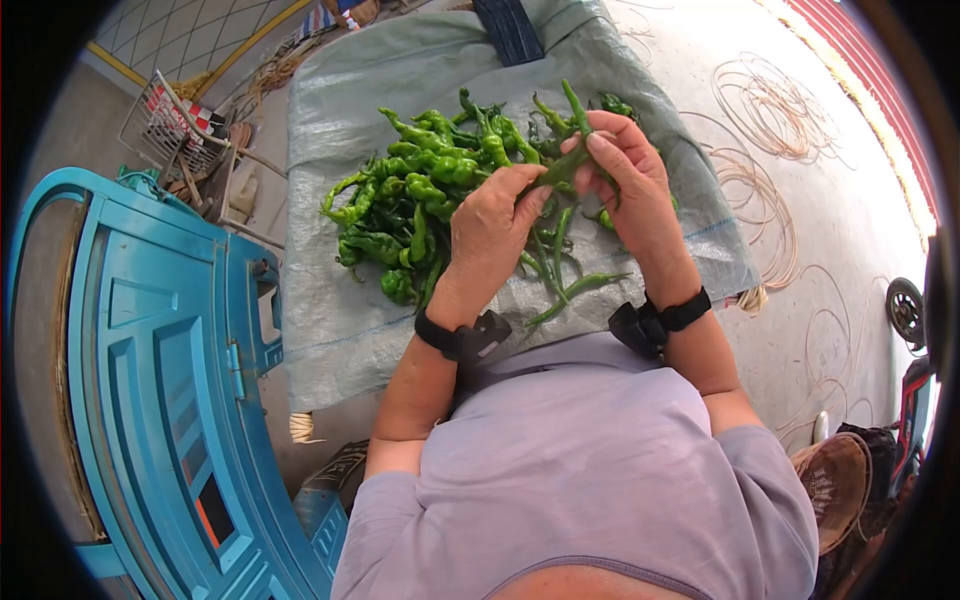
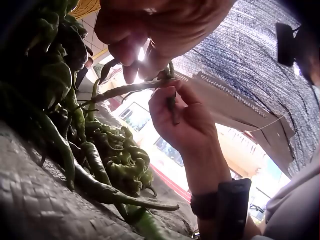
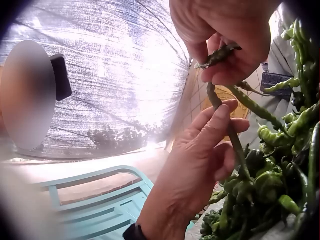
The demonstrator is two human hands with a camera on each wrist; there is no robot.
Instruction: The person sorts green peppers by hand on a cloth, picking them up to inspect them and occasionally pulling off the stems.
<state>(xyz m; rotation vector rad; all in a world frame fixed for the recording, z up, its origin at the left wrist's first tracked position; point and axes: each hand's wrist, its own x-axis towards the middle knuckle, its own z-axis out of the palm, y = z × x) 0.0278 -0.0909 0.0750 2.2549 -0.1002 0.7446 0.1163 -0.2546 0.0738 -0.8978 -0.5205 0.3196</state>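
Note:
My left hand (image 1: 490, 232) pinches a long green chili pepper (image 3: 238, 150) between thumb and fingers, above the heap. Close beside it, my right hand (image 1: 640, 190) grips a slim green pepper (image 1: 577, 108) that points up and away; its fingers also curl round a dark green pepper piece (image 3: 220, 55). The two hands almost meet, and the upper end of the left hand's pepper reaches the right hand's fingers. Under both hands lies a heap of wrinkled green peppers (image 1: 430, 165). Several thinner peppers (image 1: 580, 285) lie apart from it, nearer my body.
A grey-green woven sheet (image 1: 340, 330) carries the peppers, with a dark blue strap (image 1: 508, 30) at its far edge. At the left stands a blue plastic chair (image 1: 150, 330), a wire basket (image 1: 180, 120) behind it. Coiled cords (image 1: 770, 110) lie on the floor at right.

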